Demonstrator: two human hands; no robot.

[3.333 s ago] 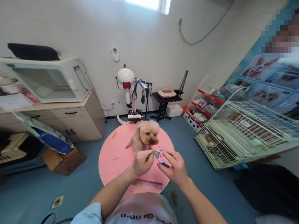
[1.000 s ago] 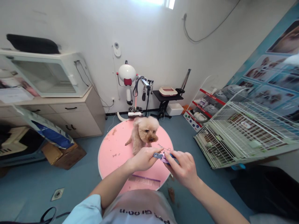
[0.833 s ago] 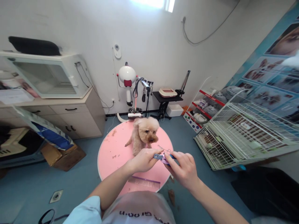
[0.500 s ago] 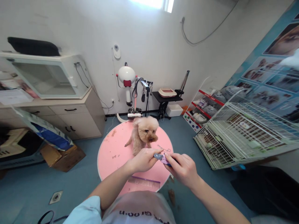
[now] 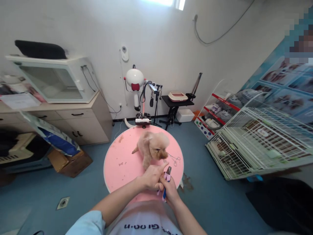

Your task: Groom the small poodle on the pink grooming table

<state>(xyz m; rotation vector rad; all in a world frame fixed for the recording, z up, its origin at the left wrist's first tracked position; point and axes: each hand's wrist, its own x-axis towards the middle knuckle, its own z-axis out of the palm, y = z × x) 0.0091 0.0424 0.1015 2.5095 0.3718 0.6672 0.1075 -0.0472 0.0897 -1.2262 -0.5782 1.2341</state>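
My right hand [image 5: 170, 192] is closed around pet nail clippers [image 5: 167, 178] with lilac and blue handles, their metal head pointing up. Beside it, touching or nearly touching the right hand, my left hand [image 5: 153, 178] has its index finger stretched forward and its other fingers curled. Just beyond that fingertip sits a curly, apricot-coloured small dog [image 5: 154, 147], head lowered toward the hand. It is on a round pink table [image 5: 117, 173]. Scissors [image 5: 174, 159] lie to the right of the dog's muzzle. My forearms and apron hide the near part of the table.
Small hair clumps [image 5: 121, 163] lie on the table's left, with more hair on the floor. A stand dryer [image 5: 135, 78] and a white bottle [image 5: 142, 120] are behind the table. A wire cage [image 5: 259, 140] stands right, a cabinet [image 5: 102, 120] and cardboard box [image 5: 73, 164] left.
Both hands have come lower and closer to me, and the clippers have swung upright. My left hand has left the clipper head. The dog has lowered its head; the comb no longer shows.
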